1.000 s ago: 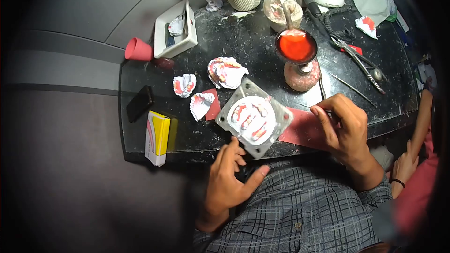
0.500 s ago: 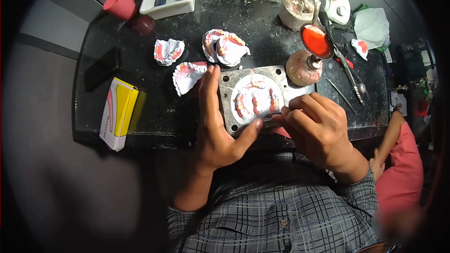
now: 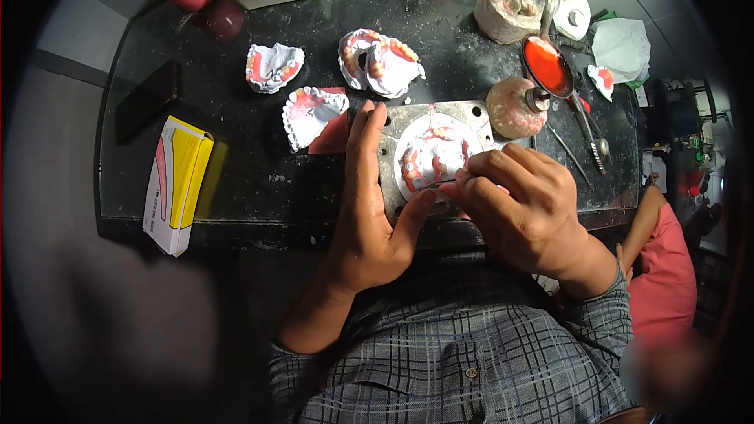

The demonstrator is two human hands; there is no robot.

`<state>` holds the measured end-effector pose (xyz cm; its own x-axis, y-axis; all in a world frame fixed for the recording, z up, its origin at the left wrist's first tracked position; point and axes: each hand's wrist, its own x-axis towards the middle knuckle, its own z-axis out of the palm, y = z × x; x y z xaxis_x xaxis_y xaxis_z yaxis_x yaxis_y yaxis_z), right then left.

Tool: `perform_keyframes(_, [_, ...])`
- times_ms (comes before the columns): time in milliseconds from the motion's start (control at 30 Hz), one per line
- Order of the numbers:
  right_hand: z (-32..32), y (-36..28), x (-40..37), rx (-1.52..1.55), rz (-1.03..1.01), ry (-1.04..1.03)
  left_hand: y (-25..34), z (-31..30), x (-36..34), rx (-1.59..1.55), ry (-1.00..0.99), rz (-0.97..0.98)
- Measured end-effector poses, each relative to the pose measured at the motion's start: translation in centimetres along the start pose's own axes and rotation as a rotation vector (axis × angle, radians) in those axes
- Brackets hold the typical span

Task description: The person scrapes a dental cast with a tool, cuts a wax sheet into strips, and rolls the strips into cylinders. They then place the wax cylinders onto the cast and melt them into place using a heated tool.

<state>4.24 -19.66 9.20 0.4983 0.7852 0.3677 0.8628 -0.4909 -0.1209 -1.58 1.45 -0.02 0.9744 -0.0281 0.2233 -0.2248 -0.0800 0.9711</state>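
The black table (image 3: 251, 184) ran wide across the scene, and right at its near edge, there was the action! The right hand (image 3: 528, 208) bunched its fingertips in a pinch; the left hand (image 3: 369, 220) had its thumb spread from straight fingers, bracing one side of the square metal flask (image 3: 404, 117). Between both hands, that flask showed its round white plaster (image 3: 424, 155), set with pink tooth rows (image 3: 439, 166). Smallest, in the right hand's pinch: a slim tool (image 3: 430, 186), mostly hidden, low over the plaster!
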Motion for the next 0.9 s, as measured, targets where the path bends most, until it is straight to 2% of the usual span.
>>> perform_keyframes(267, [-0.8,-0.8,0.1,-0.118,-0.064,-0.086,-0.5,0.4,-0.3,0.016,0.021,0.044])
perform_keyframes(367, [-0.4,-0.9,-0.1,-0.18,-0.152,-0.008,-0.3,0.4,-0.3,0.001,0.024,0.033])
perform_keyframes(600, [0.7,-2.0,-1.0,-0.213,-0.073,0.028,0.1,0.9,-0.3,-0.093,0.052,-0.029])
perform_keyframes(700, [1.1,-2.3,-1.3,-0.213,-0.035,0.058,-0.2,1.0,-0.2,-0.071,0.065,0.028])
perform_keyframes(900, [2.3,-2.6,-2.0,-0.19,0.044,0.129,-0.1,1.2,-0.1,-0.066,0.085,0.024])
